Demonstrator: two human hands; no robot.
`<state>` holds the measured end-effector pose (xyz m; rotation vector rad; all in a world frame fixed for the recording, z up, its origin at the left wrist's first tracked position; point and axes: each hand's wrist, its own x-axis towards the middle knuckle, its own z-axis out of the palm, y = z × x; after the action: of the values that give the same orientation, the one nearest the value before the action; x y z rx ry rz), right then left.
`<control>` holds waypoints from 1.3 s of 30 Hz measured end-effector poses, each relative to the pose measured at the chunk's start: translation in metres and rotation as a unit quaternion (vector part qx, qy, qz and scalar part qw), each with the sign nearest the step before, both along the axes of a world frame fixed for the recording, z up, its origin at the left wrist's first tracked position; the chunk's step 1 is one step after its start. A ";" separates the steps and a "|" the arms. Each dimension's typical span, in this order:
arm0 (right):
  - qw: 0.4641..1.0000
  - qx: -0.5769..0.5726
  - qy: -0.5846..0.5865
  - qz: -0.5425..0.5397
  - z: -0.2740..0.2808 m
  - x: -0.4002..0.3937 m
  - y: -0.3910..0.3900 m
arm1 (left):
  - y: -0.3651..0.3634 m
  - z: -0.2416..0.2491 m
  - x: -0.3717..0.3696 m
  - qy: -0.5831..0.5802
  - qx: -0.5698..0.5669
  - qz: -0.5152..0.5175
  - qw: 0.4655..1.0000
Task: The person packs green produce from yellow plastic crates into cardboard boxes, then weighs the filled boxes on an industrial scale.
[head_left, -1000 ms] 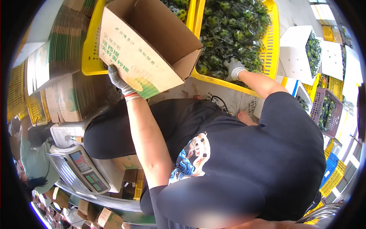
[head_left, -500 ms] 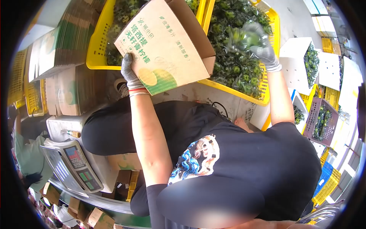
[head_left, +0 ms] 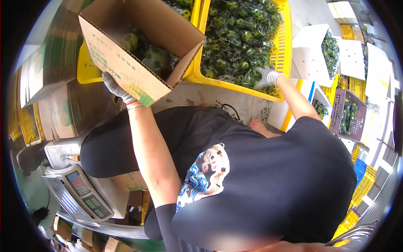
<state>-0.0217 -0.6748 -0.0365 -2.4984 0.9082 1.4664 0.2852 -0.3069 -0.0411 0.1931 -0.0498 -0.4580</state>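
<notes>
My left hand (head_left: 117,89), in a grey glove, grips the lower edge of an open cardboard box (head_left: 126,67) with green print. The box is tilted, and its opening shows green limes (head_left: 155,59) in clear plastic lying inside. My right hand (head_left: 268,77), also gloved, is at the near right corner of a yellow crate (head_left: 282,46). Its fingers are spread against the bagged limes (head_left: 235,46) that fill the crate, and I see nothing held in them.
Flattened cartons (head_left: 50,63) are stacked at the left, above a digital scale (head_left: 82,193). White foam boxes (head_left: 310,50) and a purple crate (head_left: 348,115) with green goods stand at the right. A person in a light green top (head_left: 35,185) is at the far left.
The box has moved left and tipped so its inside shows. My right hand, blurred over the crate with a bagged lime before, has come down to the crate's near corner without it.
</notes>
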 end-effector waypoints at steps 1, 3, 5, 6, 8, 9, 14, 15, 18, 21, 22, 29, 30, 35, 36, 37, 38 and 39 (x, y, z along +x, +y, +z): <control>1.000 -0.022 0.008 -0.020 -0.002 0.002 0.006 | -0.002 0.003 -0.003 0.005 0.017 0.012 1.000; 0.995 -0.063 0.021 -0.069 -0.012 0.006 0.028 | -0.001 0.001 -0.006 0.004 0.042 0.011 0.999; 0.987 -0.121 0.020 -0.102 -0.015 0.017 0.051 | -0.001 -0.005 -0.005 -0.009 0.044 -0.008 0.999; 0.983 -0.139 0.021 -0.114 -0.015 0.021 0.057 | 0.000 -0.006 -0.005 -0.010 0.049 -0.016 0.999; 0.983 -0.145 0.025 -0.105 -0.021 0.026 0.054 | 0.005 0.000 -0.006 -0.013 0.059 -0.020 0.998; 0.984 -0.148 0.028 -0.097 -0.025 0.029 0.053 | 0.009 0.001 -0.006 0.003 0.077 -0.012 0.997; 0.993 -0.108 0.020 -0.033 -0.049 0.025 0.028 | 0.012 0.009 -0.008 0.027 0.081 0.034 0.996; 0.995 -0.096 0.020 -0.018 -0.058 0.022 0.018 | 0.013 0.010 -0.008 0.031 0.069 0.031 0.997; 0.998 -0.068 0.002 0.006 -0.052 0.028 0.017 | 0.018 -0.001 -0.005 0.025 0.091 0.035 0.995; 0.994 -0.042 -0.096 0.024 -0.071 0.007 -0.003 | 0.017 0.003 -0.004 0.011 0.075 0.024 0.997; 0.995 -0.030 -0.098 0.021 -0.066 0.008 -0.003 | 0.016 0.005 -0.005 0.007 0.068 0.021 0.997; 0.968 -0.034 -0.187 -0.163 -0.050 0.009 -0.018 | 0.014 0.001 -0.003 0.023 0.117 0.042 0.992; 0.969 -0.077 -0.189 -0.139 -0.050 0.008 -0.018 | 0.014 -0.001 -0.002 0.023 0.119 0.043 0.992; 0.992 -0.105 -0.018 -0.067 -0.035 0.013 0.008 | 0.013 0.005 -0.005 0.021 0.135 0.055 0.989; 0.994 -0.094 0.004 -0.047 -0.058 0.006 0.007 | 0.014 0.008 -0.004 0.035 0.204 0.080 0.975; 0.993 -0.083 0.043 -0.078 -0.086 -0.006 -0.002 | 0.015 0.003 -0.001 0.042 0.241 0.107 0.964; 0.994 -0.071 0.046 -0.075 -0.069 0.001 0.013 | 0.019 -0.013 0.001 -0.008 0.401 0.172 0.900; 0.993 -0.071 -0.005 -0.092 -0.040 0.011 0.036 | 0.016 0.004 -0.010 0.015 0.383 0.204 0.901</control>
<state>-0.0109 -0.6391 -0.0765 -2.4356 1.2433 1.3764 0.2753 -0.2908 -0.0367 0.9544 0.2051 -0.0371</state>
